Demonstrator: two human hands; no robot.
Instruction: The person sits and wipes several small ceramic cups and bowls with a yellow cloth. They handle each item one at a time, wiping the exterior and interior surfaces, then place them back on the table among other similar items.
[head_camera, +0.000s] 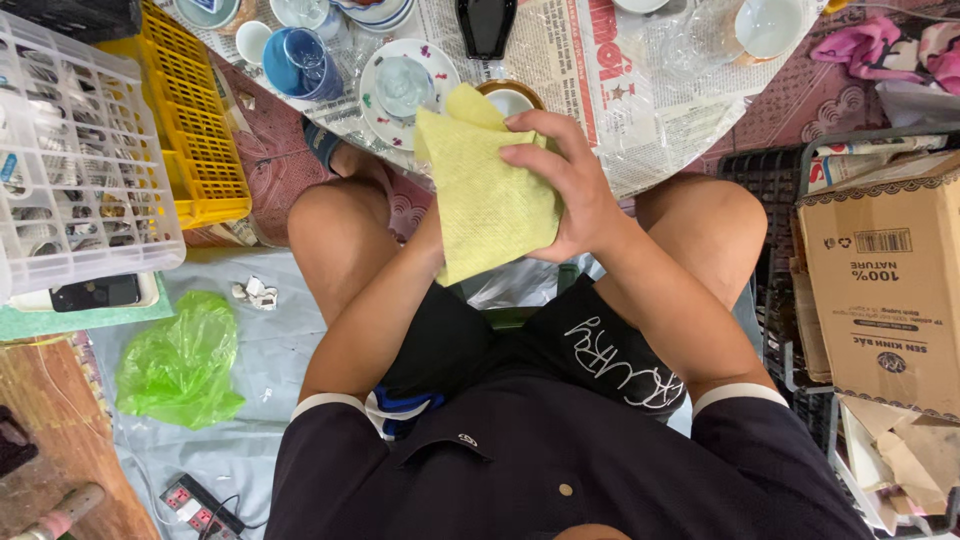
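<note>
Yellow cloth (487, 195) is sitting above the knees, right hand (565, 185) gripping its edge; left hand is hiding behind it, grip unclear. Brown cardboard box (885, 290) is lying far right, crockery on newspaper (590, 60) ahead, yellow crate (200, 130) and green bag (180, 365) left.

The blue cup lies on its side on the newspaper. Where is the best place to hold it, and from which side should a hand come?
Probably by the rim. The blue cup lies tipped over with its open mouth facing the person, so fingers can likely hook inside the rim from the near side. A white plate sits close on its right, so coming from the near left seems safer.
</note>
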